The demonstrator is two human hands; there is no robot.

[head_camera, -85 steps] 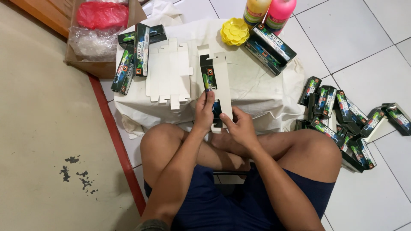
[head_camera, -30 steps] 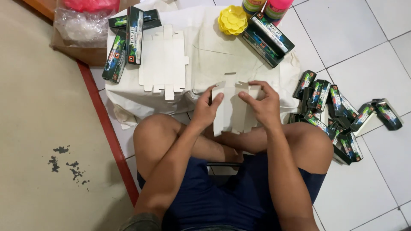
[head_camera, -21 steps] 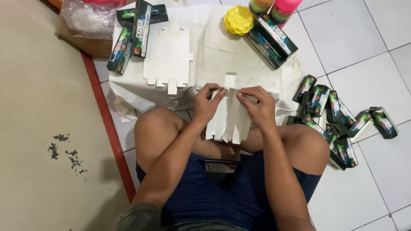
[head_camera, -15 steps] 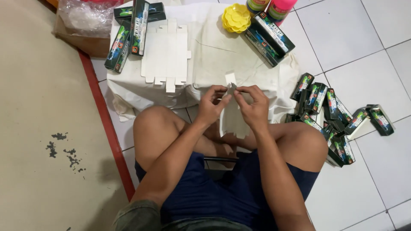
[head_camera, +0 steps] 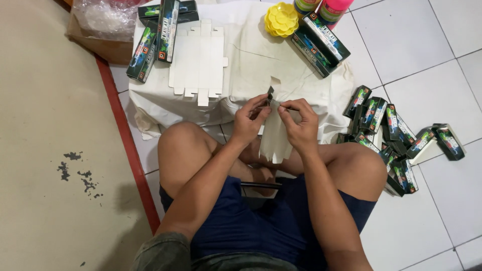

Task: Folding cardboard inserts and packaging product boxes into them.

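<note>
White tiled floor [head_camera: 432, 60] across the right of the frame, bare toward the upper right and lower right corners; beige mat [head_camera: 55, 150] down the left, wide open, bounded by one red strip [head_camera: 125, 145]. Cream cloth [head_camera: 256, 60] spread at top centre, its near edge hanging just above the knees, bare in the middle. One stack of flat white die-cut cardboard blanks [head_camera: 198, 60] at the cloth's upper left. Heap of folded dark printed boxes [head_camera: 396, 135] at right on the tiles, too jumbled to count. Long dark printed cartons: about three at upper left [head_camera: 155, 35], two at upper right [head_camera: 319, 42]. One yellow flower-shaped dish [head_camera: 281, 19] at the top edge. At centre, one white cardboard blank [head_camera: 275, 138] held upright above the lap, pinched at its top by left hand [head_camera: 249, 122] and right hand [head_camera: 300, 123], both clenched on it.
</note>
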